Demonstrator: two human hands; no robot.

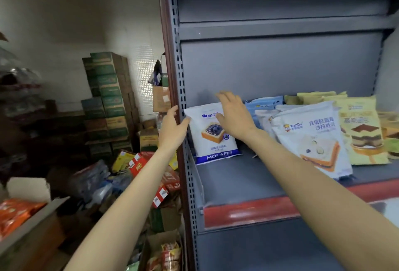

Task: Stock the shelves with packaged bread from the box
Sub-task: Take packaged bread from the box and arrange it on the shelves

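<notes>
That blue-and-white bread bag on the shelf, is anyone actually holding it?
Not gripped: both hands are open, the left hand touching the bread bag's left edge, the right hand against its front.

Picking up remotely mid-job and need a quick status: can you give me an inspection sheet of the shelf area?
Surface: grey shelf, front part bare, red edge strip.
Job's things: blue-and-white bread bag upright at the shelf's left end; white bread bags and yellow cake bags to its right.
Clutter: open box of orange packets lower left.
Grippers: left hand open at the bag's left edge; right hand open on its front.
Cables: nothing seen.
Surroundings: stacked green cartons, loose goods on the floor.
</notes>
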